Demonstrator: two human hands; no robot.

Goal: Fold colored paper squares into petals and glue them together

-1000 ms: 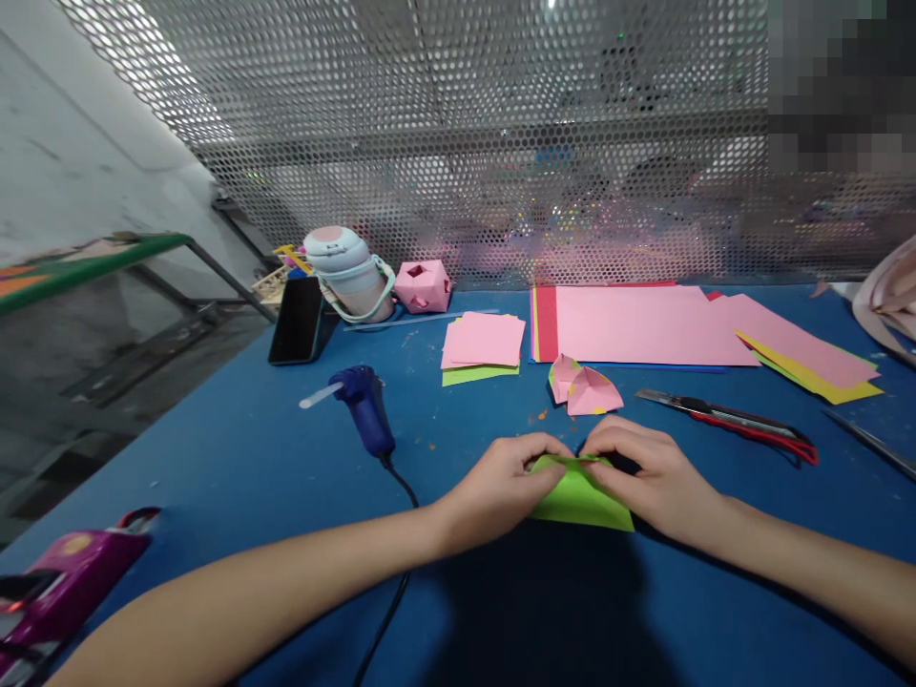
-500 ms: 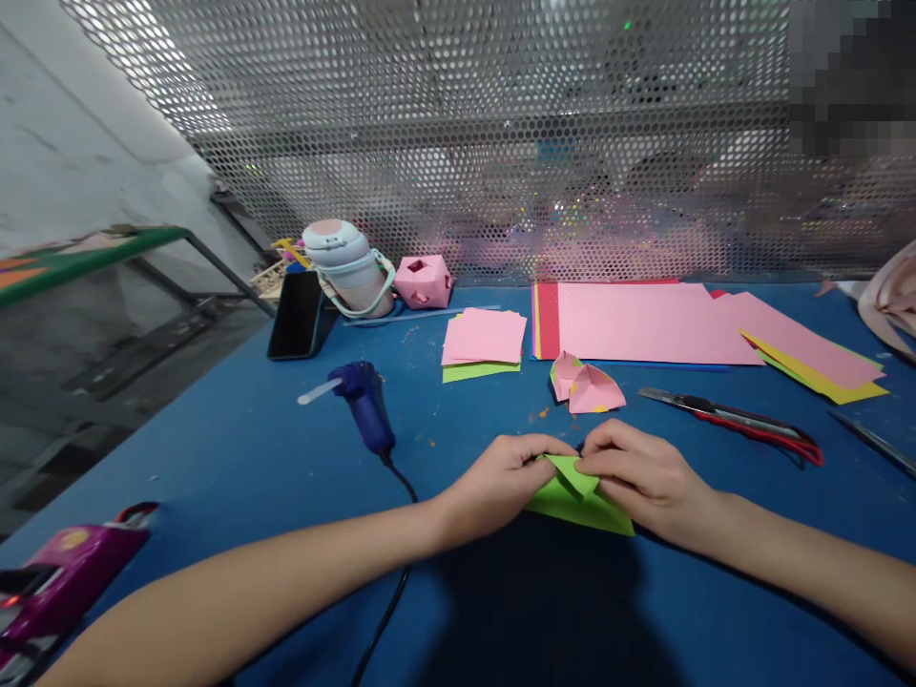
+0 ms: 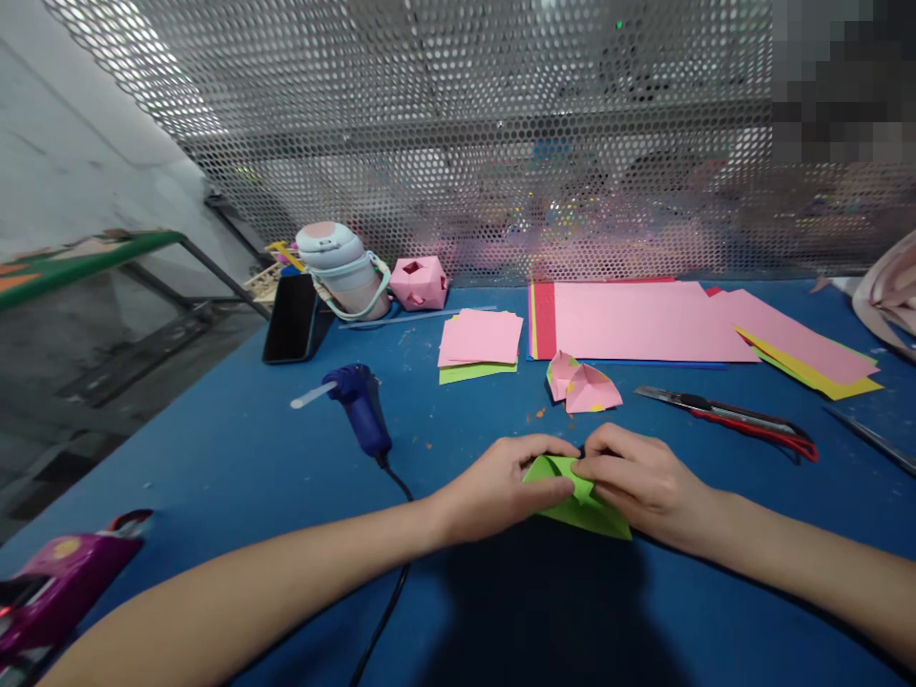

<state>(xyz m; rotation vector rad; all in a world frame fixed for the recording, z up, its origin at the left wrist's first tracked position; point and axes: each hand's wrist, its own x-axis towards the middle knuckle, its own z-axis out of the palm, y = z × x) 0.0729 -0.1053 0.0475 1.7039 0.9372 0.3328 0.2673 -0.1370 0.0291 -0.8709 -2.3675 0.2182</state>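
A folded sheet of green paper (image 3: 588,515) lies at the front of the blue table between my two hands. My left hand (image 3: 501,485) is closed on its left side, the thumb lying across the fold and the fingers behind it. My right hand (image 3: 640,477) pinches the upper right part of the same paper, and a raised flap shows between the thumbs. The fingertips meet near the paper's top edge and partly hide it. Just beyond the hands sits a folded pink paper piece (image 3: 583,384) with yellow and green spots.
Beyond lie a stack of pink squares (image 3: 481,336), large pink sheets (image 3: 636,320) and a utility knife (image 3: 726,420). Left of my hands is a blue glue gun (image 3: 364,410) with its cord. A phone (image 3: 290,320), a bottle (image 3: 343,272) and a pink paper ball (image 3: 420,283) stand behind.
My left thumb has moved right across the green paper, and the flap's left side now stands more open and curved. The view has shifted slightly; the other things have stayed put.
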